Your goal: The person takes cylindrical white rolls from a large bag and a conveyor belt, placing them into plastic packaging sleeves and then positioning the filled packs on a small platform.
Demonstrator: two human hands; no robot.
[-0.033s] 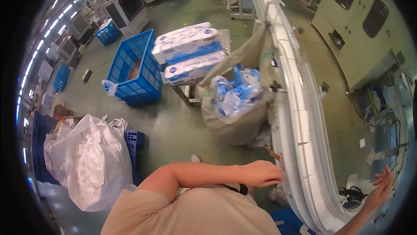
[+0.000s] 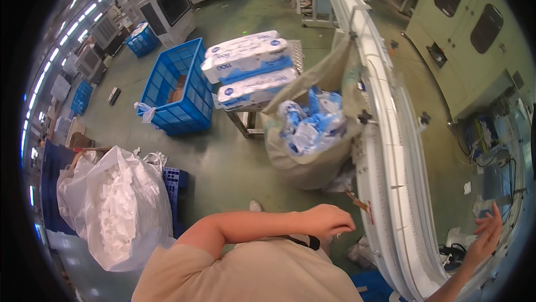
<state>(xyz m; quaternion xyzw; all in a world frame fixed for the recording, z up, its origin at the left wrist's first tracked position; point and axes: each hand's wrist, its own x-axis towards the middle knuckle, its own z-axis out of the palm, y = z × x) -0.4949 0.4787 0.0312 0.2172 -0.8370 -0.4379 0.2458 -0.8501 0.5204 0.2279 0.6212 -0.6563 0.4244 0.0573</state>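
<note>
My left hand (image 2: 328, 221) is at the near left side of the conveyor, a little apart from its edge. Its fingers are curled and pressed together, and a small pale bit shows beneath them, too small to name. Across the conveyor (image 2: 397, 193), which carries a row of white pieces end to end, my right hand (image 2: 487, 235) is raised with its fingers stretched out and nothing in it. The machine side (image 2: 522, 212) at the far right is nearest to it. A brown strip (image 2: 357, 201) sticks out from the conveyor's left edge, just beyond my left hand.
A beige sack (image 2: 301, 171) of blue-and-white plastic film leans by the conveyor. Wrapped packs (image 2: 257, 90) are stacked on a low stand beside a blue crate (image 2: 173, 118). A white bag (image 2: 120, 218) of white pieces stands at left. Green machine cabinets (image 2: 463, 51) rise at right.
My left hand has drawn back left, away from the conveyor's edge. My right hand has shifted slightly left and up, fingers still stretched. The view has turned a little.
</note>
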